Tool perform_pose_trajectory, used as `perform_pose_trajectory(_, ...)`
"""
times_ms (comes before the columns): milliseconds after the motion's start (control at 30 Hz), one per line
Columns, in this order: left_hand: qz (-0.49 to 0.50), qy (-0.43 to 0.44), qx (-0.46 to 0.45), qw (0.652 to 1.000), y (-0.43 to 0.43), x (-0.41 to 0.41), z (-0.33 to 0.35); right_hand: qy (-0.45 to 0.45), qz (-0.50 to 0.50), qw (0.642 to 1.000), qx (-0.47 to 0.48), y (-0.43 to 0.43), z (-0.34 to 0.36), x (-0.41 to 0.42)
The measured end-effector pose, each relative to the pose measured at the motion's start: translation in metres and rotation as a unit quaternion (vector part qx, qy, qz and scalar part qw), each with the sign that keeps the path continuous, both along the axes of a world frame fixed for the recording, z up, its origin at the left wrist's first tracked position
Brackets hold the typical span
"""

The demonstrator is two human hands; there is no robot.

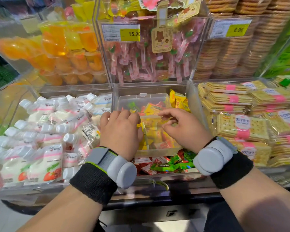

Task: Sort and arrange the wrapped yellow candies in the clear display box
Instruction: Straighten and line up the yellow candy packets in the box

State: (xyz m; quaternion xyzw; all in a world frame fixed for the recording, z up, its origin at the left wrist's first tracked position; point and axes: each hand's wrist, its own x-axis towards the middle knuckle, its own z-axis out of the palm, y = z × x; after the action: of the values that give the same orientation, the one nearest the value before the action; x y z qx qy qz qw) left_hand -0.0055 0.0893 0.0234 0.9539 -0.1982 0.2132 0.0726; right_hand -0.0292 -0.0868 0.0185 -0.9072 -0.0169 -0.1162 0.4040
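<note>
A clear display box point(157, 152) sits in the middle bin, filled with wrapped yellow candies point(153, 133) and a few red ones. Its open lid point(141, 99) stands up behind it. My left hand point(120, 129) rests on the box's left side, fingers curled over yellow wrappers at the edge. My right hand point(184, 126) hovers over the box's right part, thumb and fingers pinching a yellow wrapped candy point(166, 118). More yellow candy packs point(178, 102) lean at the bin's back right.
Loose red and green candies point(166, 164) lie in the bin in front of the box. White drink pouches point(54, 131) fill the left bin, cracker packs point(251, 124) the right. Behind stand bins of jelly cups point(65, 52), lollipops point(149, 64) and biscuits point(228, 56).
</note>
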Motion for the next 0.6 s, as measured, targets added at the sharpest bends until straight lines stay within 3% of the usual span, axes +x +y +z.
perform_pose_trajectory(600, -0.150, 0.032, 0.016, 0.988, -0.076, -0.030, -0.002, -0.049, -0.096, 0.993, 0.042, -0.073, 0.006, -0.032)
